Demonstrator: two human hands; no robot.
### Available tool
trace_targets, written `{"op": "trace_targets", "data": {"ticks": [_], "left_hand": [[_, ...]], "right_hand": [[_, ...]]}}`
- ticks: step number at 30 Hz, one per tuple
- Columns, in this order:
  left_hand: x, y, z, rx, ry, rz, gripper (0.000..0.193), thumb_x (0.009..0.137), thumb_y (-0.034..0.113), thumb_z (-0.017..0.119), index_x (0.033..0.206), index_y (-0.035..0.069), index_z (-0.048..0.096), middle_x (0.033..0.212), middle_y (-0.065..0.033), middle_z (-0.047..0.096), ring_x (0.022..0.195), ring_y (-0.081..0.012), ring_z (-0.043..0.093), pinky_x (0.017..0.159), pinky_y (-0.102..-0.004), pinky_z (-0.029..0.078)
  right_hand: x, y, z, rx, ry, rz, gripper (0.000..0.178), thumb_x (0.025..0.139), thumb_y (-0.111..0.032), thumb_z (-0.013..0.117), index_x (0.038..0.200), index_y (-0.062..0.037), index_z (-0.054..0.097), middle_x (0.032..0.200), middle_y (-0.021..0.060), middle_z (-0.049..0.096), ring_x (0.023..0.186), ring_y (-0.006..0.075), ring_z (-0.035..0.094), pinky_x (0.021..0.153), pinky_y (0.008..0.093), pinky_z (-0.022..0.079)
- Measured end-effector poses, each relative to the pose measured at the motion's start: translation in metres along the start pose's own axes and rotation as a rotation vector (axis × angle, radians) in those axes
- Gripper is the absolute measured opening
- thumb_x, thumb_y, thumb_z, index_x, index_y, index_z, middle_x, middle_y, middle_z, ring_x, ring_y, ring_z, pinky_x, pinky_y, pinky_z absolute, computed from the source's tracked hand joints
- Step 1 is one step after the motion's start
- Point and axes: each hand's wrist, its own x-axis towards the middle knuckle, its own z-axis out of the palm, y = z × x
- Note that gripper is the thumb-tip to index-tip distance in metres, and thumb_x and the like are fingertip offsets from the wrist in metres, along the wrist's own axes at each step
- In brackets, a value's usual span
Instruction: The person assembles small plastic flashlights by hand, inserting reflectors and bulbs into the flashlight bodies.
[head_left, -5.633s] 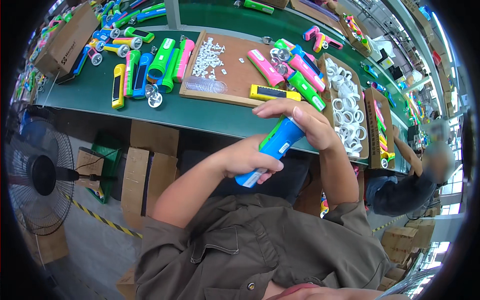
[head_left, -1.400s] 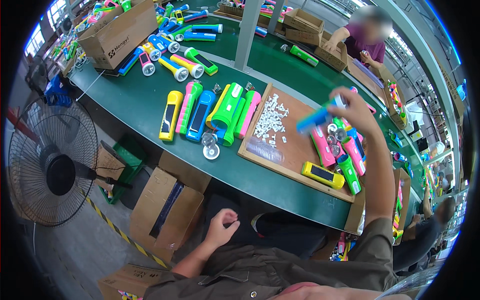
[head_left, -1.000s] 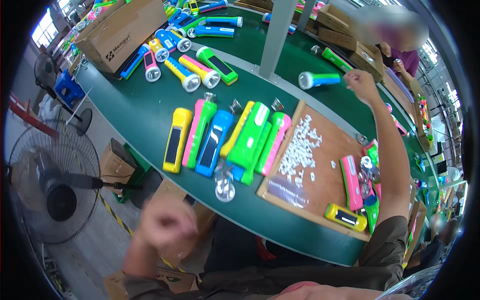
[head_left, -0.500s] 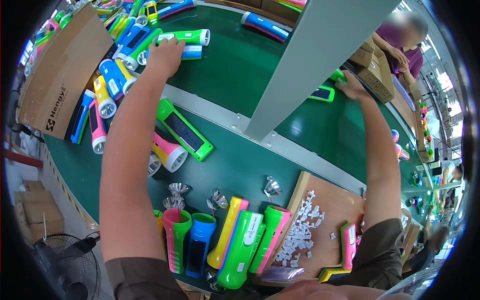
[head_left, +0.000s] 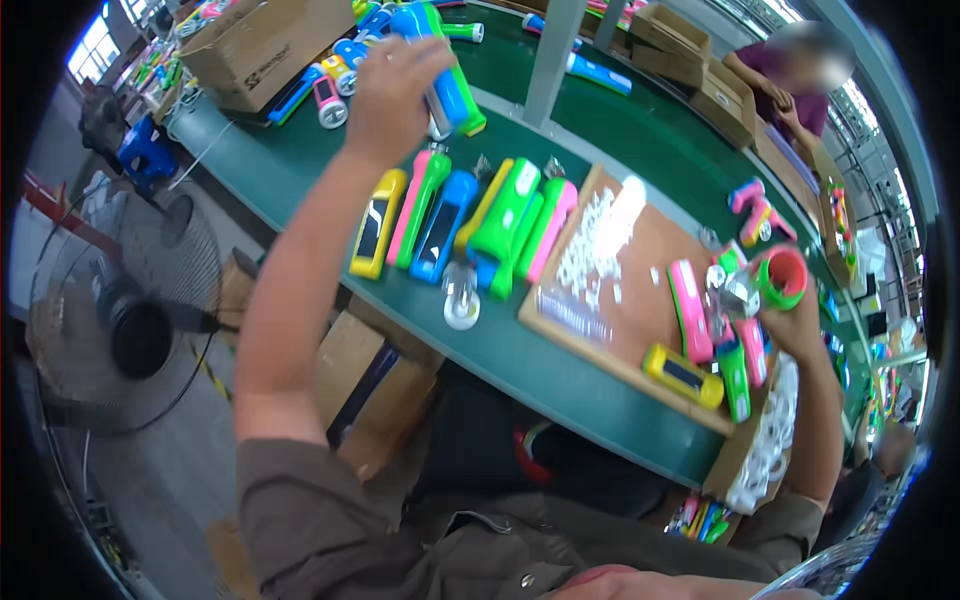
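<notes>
My left hand [head_left: 392, 100] is raised over the green table, its fingers closed on a blue flashlight [head_left: 452, 92]. A long green flashlight [head_left: 470, 118] lies close behind it; whether the two touch is hard to tell. Over the right end of the wooden tray, my right hand [head_left: 797, 328] grips a flashlight tube [head_left: 783, 278] whose round, reddish opening faces up. A shiny reflector cup [head_left: 740, 296] is beside that tube. Next to this hand lie a pink flashlight [head_left: 690, 310], a green-and-blue flashlight [head_left: 735, 378] and a yellow flashlight [head_left: 682, 376].
The wooden tray [head_left: 560, 325] holds many small white parts [head_left: 590, 250]. Left of it stands a row of colored flashlights, including a blue flashlight [head_left: 443, 228]. A cardboard box [head_left: 255, 60] is far left, a fan [head_left: 140, 320] nearer. Across the table sits a person [head_left: 790, 85].
The view has shifted, showing more of the near table edge. My left hand has lifted a blue flashlight nearer; my right hand has come back toward me, now gripping an open flashlight tube.
</notes>
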Motion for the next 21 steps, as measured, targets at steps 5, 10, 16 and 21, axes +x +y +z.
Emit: {"op": "trace_targets", "data": {"ticks": [5,10,16,21], "left_hand": [[-0.056,0.069,-0.054,-0.218,-0.519,0.136,0.030,0.080,0.004,0.058,0.107,0.013,0.064,0.122,-0.0040,0.062,0.112,-0.0279,0.058,0.093,-0.0377,0.051],[-0.088,0.073,-0.045,-0.146,-0.709,0.100,0.031,0.082,0.004,0.059,0.112,0.012,0.061,0.130,-0.0063,0.058,0.118,-0.0280,0.057,0.091,-0.0377,0.052],[-0.063,0.098,-0.092,-0.272,-0.568,-0.110,0.040,0.079,-0.010,0.057,0.115,0.007,0.061,0.131,-0.0144,0.056,0.117,-0.0338,0.058,0.093,-0.0421,0.051],[-0.114,0.246,-0.162,-1.025,-0.189,-0.815,0.009,0.090,0.004,0.061,0.099,0.003,0.059,0.092,-0.0074,0.063,0.082,-0.0150,0.062,0.074,-0.0292,0.051]], "right_hand": [[-0.166,-0.109,0.019,0.284,-0.284,-0.013,0.044,0.066,-0.014,0.086,0.104,-0.0058,0.064,0.099,0.0078,0.068,0.090,0.0212,0.067,0.079,0.0317,0.053],[-0.247,-0.151,0.053,0.484,-0.189,-0.199,0.040,0.069,-0.013,0.086,0.103,-0.0079,0.066,0.102,0.0074,0.071,0.089,0.0236,0.069,0.078,0.0325,0.055],[-0.297,-0.141,0.114,1.296,0.171,0.099,0.048,0.074,-0.003,0.079,0.113,-0.0016,0.052,0.103,0.0191,0.067,0.097,0.0321,0.069,0.083,0.0450,0.058],[-0.306,-0.134,0.182,1.622,0.173,0.410,0.051,0.089,-0.017,0.068,0.132,-0.0036,0.043,0.113,0.0197,0.063,0.100,0.0343,0.067,0.088,0.0489,0.055]]}}
